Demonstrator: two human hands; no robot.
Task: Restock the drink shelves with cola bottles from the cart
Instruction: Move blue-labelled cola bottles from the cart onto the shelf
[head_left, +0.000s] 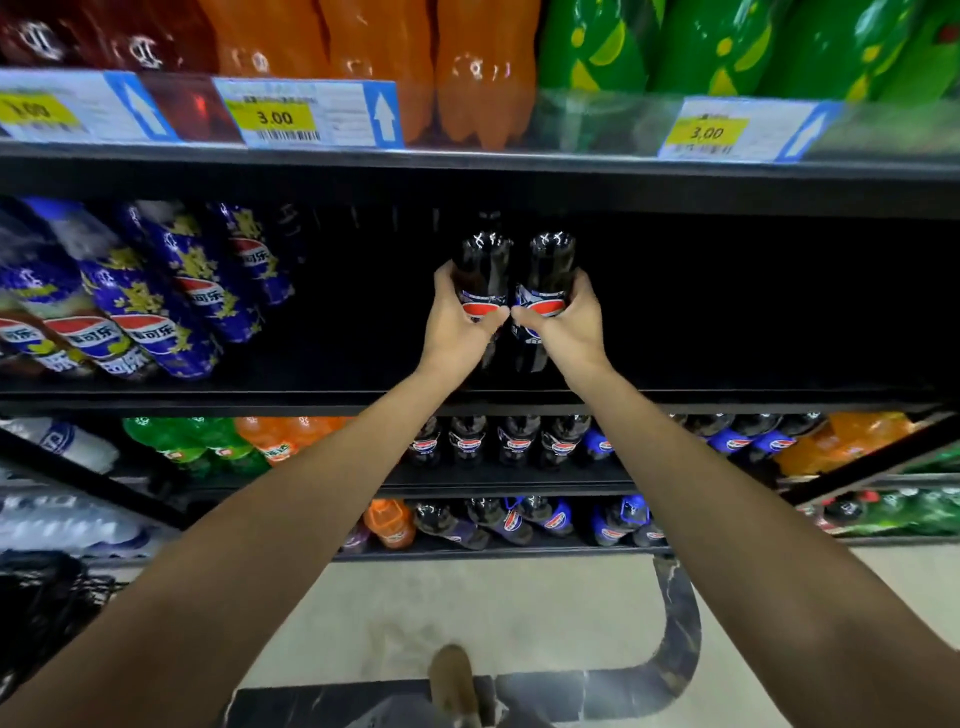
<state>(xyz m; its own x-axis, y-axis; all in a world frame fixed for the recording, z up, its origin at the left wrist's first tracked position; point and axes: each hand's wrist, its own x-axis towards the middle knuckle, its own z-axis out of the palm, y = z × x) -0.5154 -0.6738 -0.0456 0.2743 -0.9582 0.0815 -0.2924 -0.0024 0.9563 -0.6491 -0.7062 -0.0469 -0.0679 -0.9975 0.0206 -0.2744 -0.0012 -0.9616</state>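
Note:
Two dark cola bottles with black labels stand side by side in the dark middle shelf bay. My left hand grips the left cola bottle around its label. My right hand grips the right cola bottle the same way. Both arms reach forward from the bottom of the view. The bottles' bases are hidden behind my hands and the shelf lip. The cart is out of view.
Blue-labelled cola bottles fill the left of this shelf; its right side is dark. Orange bottles and green bottles stand above behind price tags. Lower shelves hold more cola bottles. A black crate sits lower left.

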